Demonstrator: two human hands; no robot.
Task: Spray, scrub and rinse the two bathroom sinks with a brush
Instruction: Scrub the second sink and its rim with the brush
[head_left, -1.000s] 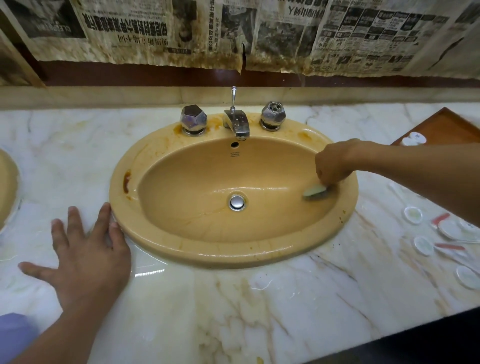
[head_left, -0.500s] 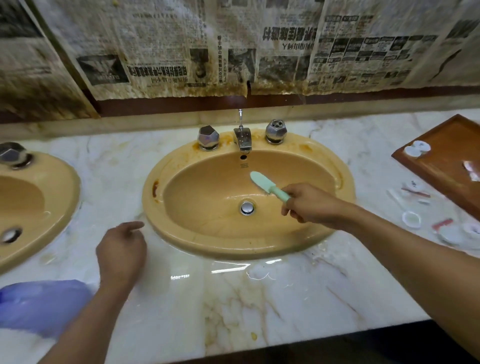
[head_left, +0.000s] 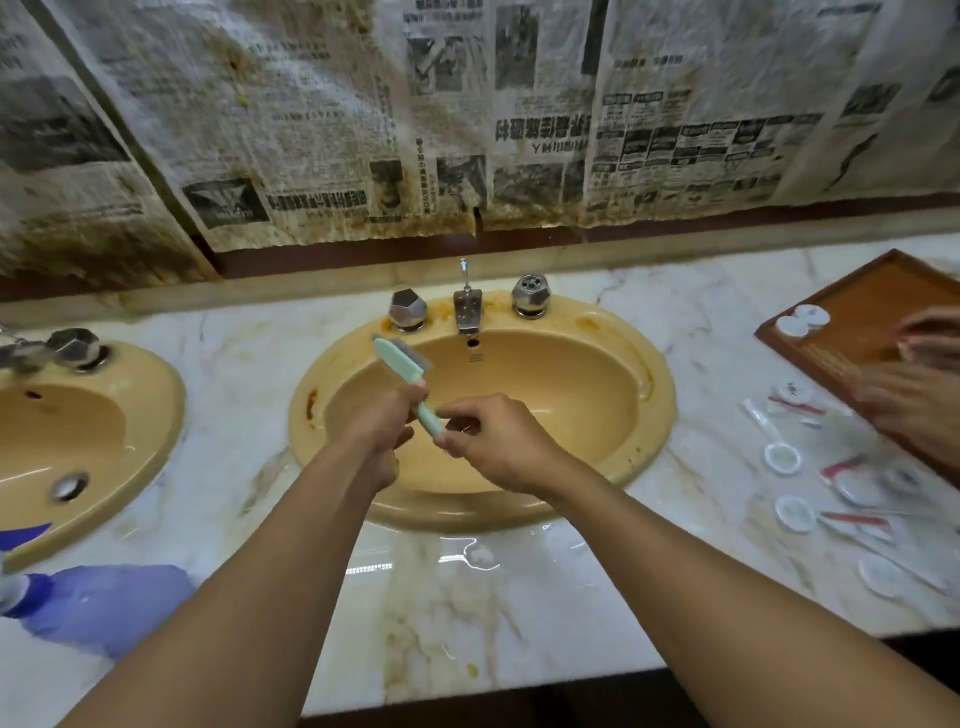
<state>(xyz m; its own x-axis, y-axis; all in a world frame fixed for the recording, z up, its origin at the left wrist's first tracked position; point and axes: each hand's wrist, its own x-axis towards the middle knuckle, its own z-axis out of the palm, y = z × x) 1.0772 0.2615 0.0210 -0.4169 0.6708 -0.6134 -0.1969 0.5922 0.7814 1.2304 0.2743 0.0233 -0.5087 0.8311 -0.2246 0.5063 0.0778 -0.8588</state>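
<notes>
Both hands meet over the central sink (head_left: 550, 395). The left hand (head_left: 382, 421) grips the mint-green brush (head_left: 399, 361) at mid-handle, and the right hand (head_left: 501, 444) pinches the handle's lower end. The brush tilts up and to the left, its bristled head above the basin's rear left rim, near the faucet (head_left: 467, 312). A second sink (head_left: 78, 431) lies at left in the marble surface (head_left: 467, 597).

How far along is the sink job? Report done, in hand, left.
Done: nothing looks finished; the middle sink shows a rust-brown stain on its rim. In hand: both the left hand and right hand hold the brush above its basin. Left: scrubbing that stain, rinsing, then likely the left sink.
</notes>
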